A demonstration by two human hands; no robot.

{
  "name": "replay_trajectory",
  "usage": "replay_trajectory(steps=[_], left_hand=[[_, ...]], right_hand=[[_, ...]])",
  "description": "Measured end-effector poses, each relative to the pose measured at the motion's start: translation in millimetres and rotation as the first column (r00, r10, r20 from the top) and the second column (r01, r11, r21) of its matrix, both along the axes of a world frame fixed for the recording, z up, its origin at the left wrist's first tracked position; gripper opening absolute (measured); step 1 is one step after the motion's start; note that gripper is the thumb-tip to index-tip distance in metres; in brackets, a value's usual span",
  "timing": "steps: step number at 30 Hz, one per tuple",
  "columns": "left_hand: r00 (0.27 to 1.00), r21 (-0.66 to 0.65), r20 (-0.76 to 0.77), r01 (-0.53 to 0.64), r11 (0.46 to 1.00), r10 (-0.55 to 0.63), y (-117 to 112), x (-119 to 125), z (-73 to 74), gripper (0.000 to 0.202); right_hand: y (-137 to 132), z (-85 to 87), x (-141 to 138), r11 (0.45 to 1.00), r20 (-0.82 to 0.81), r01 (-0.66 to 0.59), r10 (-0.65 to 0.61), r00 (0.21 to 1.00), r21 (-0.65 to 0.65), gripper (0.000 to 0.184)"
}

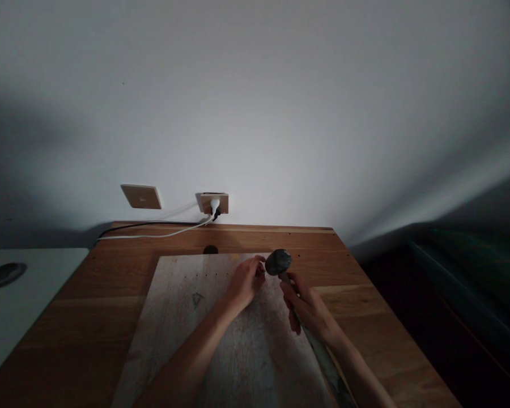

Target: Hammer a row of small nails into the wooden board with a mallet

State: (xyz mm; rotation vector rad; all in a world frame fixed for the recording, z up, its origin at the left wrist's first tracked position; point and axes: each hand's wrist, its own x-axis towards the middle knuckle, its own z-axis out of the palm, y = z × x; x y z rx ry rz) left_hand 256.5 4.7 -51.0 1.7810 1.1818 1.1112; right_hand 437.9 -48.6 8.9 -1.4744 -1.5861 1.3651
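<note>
My right hand is wrapped round the handle of a hammer with a thick dark head; the handle runs back under my forearm. Just left of the head, my left hand is closed in a pinch near the far edge of a pale, worn board. Whatever its fingertips hold is too small and shaded to make out. Along the board's far side, left of that hand, runs a row of several small dark dots, nails or holes. A small greyish triangular mark or piece shows nearer to me.
The board lies on a wooden table against a white wall. A wall socket holds plugs, whose black and white cables trail left along the table's back edge. A white surface with a dark round object adjoins at left.
</note>
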Motion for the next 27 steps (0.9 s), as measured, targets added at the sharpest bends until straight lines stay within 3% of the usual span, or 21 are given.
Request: replay_trajectory(steps=[6, 16, 21, 27], left_hand=[[0.999, 0.013, 0.037, 0.023, 1.0, -0.024, 0, -1, 4.8, 0.045], [1.0, 0.024, -0.001, -0.005, 1.0, 0.005, 2, -1, -8.8, 0.047], [0.999, 0.003, -0.036, -0.01, 1.0, 0.01, 2, -3, -3.3, 0.047], [0.983, 0.031, -0.182, -0.024, 0.999, 0.03, 2, -6, 5.4, 0.047]], right_hand=[[1, -3.8, 0, 1.0, 0.114, -0.019, 0.017, 0.993, 0.015, 0.036], [2, 4.5, -4, 0.998, 0.275, -0.015, -0.002, 0.961, 0.06, 0.045], [-2, 9.7, -7, 0.998, 0.283, -0.034, 0.016, 0.959, 0.06, 0.045], [-2, 11.8, -10, 0.995, 0.312, -0.032, 0.002, 0.95, 0.093, 0.042]])
